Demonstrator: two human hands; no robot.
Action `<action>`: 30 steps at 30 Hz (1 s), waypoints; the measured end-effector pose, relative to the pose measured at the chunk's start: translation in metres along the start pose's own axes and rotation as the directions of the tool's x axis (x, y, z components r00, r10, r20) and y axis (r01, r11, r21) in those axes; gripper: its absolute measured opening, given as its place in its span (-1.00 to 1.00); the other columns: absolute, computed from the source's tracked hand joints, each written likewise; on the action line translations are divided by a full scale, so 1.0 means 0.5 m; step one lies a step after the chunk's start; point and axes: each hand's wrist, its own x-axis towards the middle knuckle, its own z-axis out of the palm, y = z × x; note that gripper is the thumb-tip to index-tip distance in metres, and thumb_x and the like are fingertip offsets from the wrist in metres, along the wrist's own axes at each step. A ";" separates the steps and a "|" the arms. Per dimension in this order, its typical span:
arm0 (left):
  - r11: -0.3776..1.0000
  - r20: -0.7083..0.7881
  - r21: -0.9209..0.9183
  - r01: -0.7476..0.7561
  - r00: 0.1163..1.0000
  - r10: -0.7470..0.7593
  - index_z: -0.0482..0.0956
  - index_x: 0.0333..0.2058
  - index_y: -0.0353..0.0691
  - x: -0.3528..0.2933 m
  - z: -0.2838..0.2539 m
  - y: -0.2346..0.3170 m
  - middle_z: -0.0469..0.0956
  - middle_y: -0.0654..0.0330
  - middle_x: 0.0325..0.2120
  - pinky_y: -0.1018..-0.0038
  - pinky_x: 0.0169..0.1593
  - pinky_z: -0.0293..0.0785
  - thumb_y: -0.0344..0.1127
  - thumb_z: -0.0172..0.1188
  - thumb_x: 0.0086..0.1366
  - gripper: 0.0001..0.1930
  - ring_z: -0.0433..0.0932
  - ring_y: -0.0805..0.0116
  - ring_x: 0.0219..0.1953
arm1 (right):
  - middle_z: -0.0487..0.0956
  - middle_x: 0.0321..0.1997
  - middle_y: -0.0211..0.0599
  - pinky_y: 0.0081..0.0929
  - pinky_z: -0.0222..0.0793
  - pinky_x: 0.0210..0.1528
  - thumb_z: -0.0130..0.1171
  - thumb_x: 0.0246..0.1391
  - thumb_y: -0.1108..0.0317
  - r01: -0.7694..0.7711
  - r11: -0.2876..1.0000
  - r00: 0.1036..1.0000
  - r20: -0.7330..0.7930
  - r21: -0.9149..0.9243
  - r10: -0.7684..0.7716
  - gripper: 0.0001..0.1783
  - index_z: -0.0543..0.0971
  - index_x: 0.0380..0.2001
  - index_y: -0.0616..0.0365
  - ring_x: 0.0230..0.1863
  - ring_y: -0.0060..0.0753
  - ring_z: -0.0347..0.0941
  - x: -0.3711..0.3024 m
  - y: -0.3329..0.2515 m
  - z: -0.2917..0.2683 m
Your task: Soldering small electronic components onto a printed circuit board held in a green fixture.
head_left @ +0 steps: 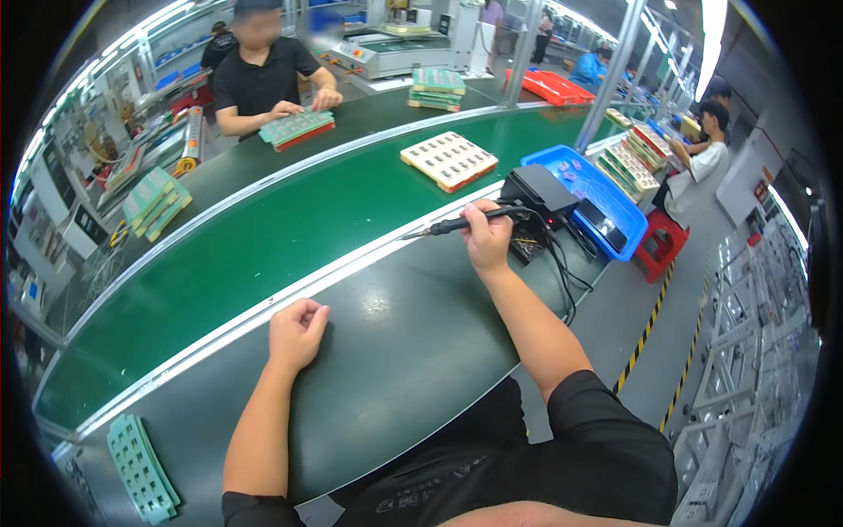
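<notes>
My right hand (488, 237) grips a soldering iron (450, 226) by its black handle, above the dark workbench (395, 342). The iron's metal tip points left, near the bench's pale far rail. From the handle a black cable loops down to the right. Just behind that hand stands a black box-shaped soldering station (537, 191) with a small red light. My left hand (297, 334) rests on the bench in a loose fist, with nothing visible in it. A cream tray with rows of dark parts (450, 162) lies on the green conveyor belt (290, 224) beyond.
To the right are a blue bin (621, 244) with a dark phone-like slab (602, 223) and a red stool (660, 246). A green slotted tray (142, 470) lies at the near left. Across the belt, a person (268, 88) handles another green tray (297, 126).
</notes>
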 end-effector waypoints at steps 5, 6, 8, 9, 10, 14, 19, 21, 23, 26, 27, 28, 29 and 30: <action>0.999 0.000 0.017 -0.033 0.999 0.033 0.52 -0.53 -0.32 0.006 -0.017 -0.034 0.42 0.31 -0.71 0.61 -0.52 0.26 -0.35 0.21 0.14 -0.84 0.32 0.59 -0.64 | 0.38 -0.70 -0.53 -0.65 0.23 -0.59 0.08 0.04 0.36 0.060 0.998 0.998 0.005 -0.009 -0.060 -0.76 0.47 -0.66 0.17 -0.65 -0.69 0.30 -0.001 0.005 0.029; 1.000 0.010 -0.001 0.010 1.000 -0.010 0.49 -0.53 -0.32 0.004 -0.024 -0.044 0.39 0.35 -0.71 0.63 -0.53 0.22 -0.37 0.19 0.15 -0.84 0.29 0.62 -0.64 | 0.39 -0.71 -0.52 -0.65 0.23 -0.59 0.08 0.04 0.36 0.053 0.999 0.999 0.005 0.006 -0.053 -0.77 0.48 -0.65 0.18 -0.65 -0.70 0.30 -0.005 0.005 0.042; 1.000 0.011 -0.010 -0.024 1.000 0.024 0.47 -0.55 -0.32 0.004 -0.030 -0.041 0.35 0.38 -0.72 0.65 -0.54 0.18 -0.38 0.18 0.18 -0.83 0.25 0.65 -0.64 | 0.41 -0.69 -0.50 -0.68 0.23 -0.59 0.09 0.03 0.38 0.060 0.998 0.998 0.000 0.023 -0.060 -0.79 0.48 -0.64 0.21 -0.64 -0.72 0.31 -0.007 0.003 0.054; 0.999 0.032 -0.021 -0.034 0.999 0.035 0.47 -0.55 -0.32 0.006 -0.025 -0.040 0.35 0.38 -0.72 0.65 -0.54 0.18 -0.38 0.18 0.18 -0.83 0.25 0.65 -0.64 | 0.42 -0.69 -0.48 -0.68 0.23 -0.59 0.09 0.03 0.39 0.055 0.998 0.998 -0.007 0.023 -0.055 -0.79 0.48 -0.63 0.22 -0.64 -0.71 0.32 -0.009 0.002 0.050; 0.999 0.036 -0.025 -0.028 0.999 0.029 0.47 -0.55 -0.32 0.008 -0.024 -0.040 0.34 0.40 -0.72 0.66 -0.54 0.17 -0.38 0.17 0.18 -0.82 0.23 0.66 -0.64 | 0.42 -0.69 -0.47 -0.68 0.23 -0.59 0.09 0.03 0.40 0.050 0.998 0.999 -0.010 0.028 -0.050 -0.80 0.48 -0.63 0.23 -0.64 -0.71 0.32 -0.011 -0.001 0.050; 0.999 0.039 -0.037 -0.026 0.999 0.028 0.46 -0.55 -0.32 0.010 -0.025 -0.037 0.32 0.42 -0.72 0.67 -0.55 0.14 -0.38 0.17 0.19 -0.82 0.20 0.68 -0.65 | 0.46 -0.59 -0.43 -0.71 0.23 -0.58 0.07 0.02 0.42 0.062 0.998 0.998 0.017 0.031 -0.063 -0.83 0.50 -0.60 0.22 -0.61 -0.70 0.31 -0.014 0.013 0.048; 0.998 0.038 -0.060 -0.025 0.999 0.027 0.46 -0.55 -0.32 0.011 -0.037 -0.041 0.31 0.42 -0.73 0.67 -0.56 0.13 -0.39 0.16 0.20 -0.82 0.19 0.68 -0.66 | 0.46 -0.63 -0.43 -0.69 0.24 -0.58 0.07 0.03 0.41 0.073 0.997 0.997 0.010 0.033 -0.074 -0.82 0.49 -0.60 0.24 -0.63 -0.69 0.32 -0.018 0.015 0.062; 0.999 0.044 -0.047 -0.016 0.999 0.018 0.45 -0.56 -0.32 0.012 -0.039 -0.040 0.31 0.43 -0.73 0.67 -0.56 0.12 -0.39 0.16 0.20 -0.82 0.19 0.68 -0.66 | 0.45 -0.68 -0.43 -0.66 0.24 -0.59 0.08 0.03 0.41 0.095 0.995 0.995 0.002 0.032 -0.096 -0.81 0.49 -0.61 0.25 -0.65 -0.68 0.34 -0.018 0.013 0.065; 0.998 0.046 -0.052 -0.018 0.999 0.020 0.45 -0.56 -0.32 0.013 -0.039 -0.044 0.31 0.43 -0.73 0.67 -0.56 0.12 -0.39 0.15 0.20 -0.81 0.19 0.68 -0.66 | 0.45 -0.68 -0.43 -0.66 0.25 -0.59 0.08 0.03 0.41 0.099 0.995 0.995 -0.001 0.024 -0.099 -0.81 0.49 -0.61 0.25 -0.65 -0.68 0.34 -0.019 0.013 0.068; 0.998 0.045 -0.049 -0.030 0.998 0.032 0.45 -0.56 -0.32 0.014 -0.041 -0.053 0.30 0.43 -0.74 0.67 -0.56 0.11 -0.39 0.15 0.21 -0.81 0.18 0.68 -0.66 | 0.45 -0.68 -0.43 -0.66 0.25 -0.59 0.08 0.03 0.41 0.091 0.996 0.996 -0.008 0.019 -0.091 -0.80 0.48 -0.61 0.25 -0.65 -0.68 0.34 -0.020 0.014 0.074; 0.998 0.041 -0.041 -0.038 0.998 0.040 0.45 -0.56 -0.32 0.015 -0.042 -0.056 0.30 0.43 -0.74 0.67 -0.56 0.11 -0.39 0.15 0.21 -0.81 0.18 0.68 -0.66 | 0.45 -0.68 -0.43 -0.66 0.25 -0.59 0.08 0.03 0.41 0.090 0.996 0.996 -0.008 0.020 -0.090 -0.80 0.48 -0.61 0.25 -0.65 -0.68 0.34 -0.020 0.014 0.075; 0.999 0.039 -0.040 -0.036 0.999 0.037 0.45 -0.56 -0.32 0.013 -0.044 -0.056 0.30 0.43 -0.74 0.67 -0.56 0.11 -0.39 0.15 0.21 -0.81 0.18 0.68 -0.66 | 0.45 -0.68 -0.42 -0.66 0.25 -0.59 0.08 0.03 0.41 0.095 0.995 0.995 -0.006 0.017 -0.095 -0.80 0.48 -0.62 0.25 -0.65 -0.68 0.34 -0.021 0.015 0.075; 0.999 0.043 -0.049 -0.025 0.999 0.027 0.45 -0.56 -0.31 0.012 -0.045 -0.054 0.30 0.43 -0.74 0.67 -0.56 0.11 -0.38 0.15 0.21 -0.81 0.18 0.68 -0.66 | 0.45 -0.68 -0.42 -0.66 0.25 -0.59 0.08 0.03 0.40 0.099 0.995 0.995 -0.003 0.016 -0.099 -0.79 0.48 -0.62 0.25 -0.65 -0.68 0.35 -0.022 0.015 0.077; 0.998 0.047 -0.057 -0.014 0.999 0.016 0.45 -0.56 -0.31 0.011 -0.047 -0.052 0.30 0.43 -0.74 0.66 -0.56 0.11 -0.38 0.15 0.20 -0.81 0.18 0.68 -0.66 | 0.45 -0.68 -0.42 -0.66 0.25 -0.59 0.08 0.03 0.40 0.097 0.995 0.995 0.000 0.020 -0.097 -0.79 0.48 -0.62 0.25 -0.65 -0.68 0.35 -0.021 0.016 0.079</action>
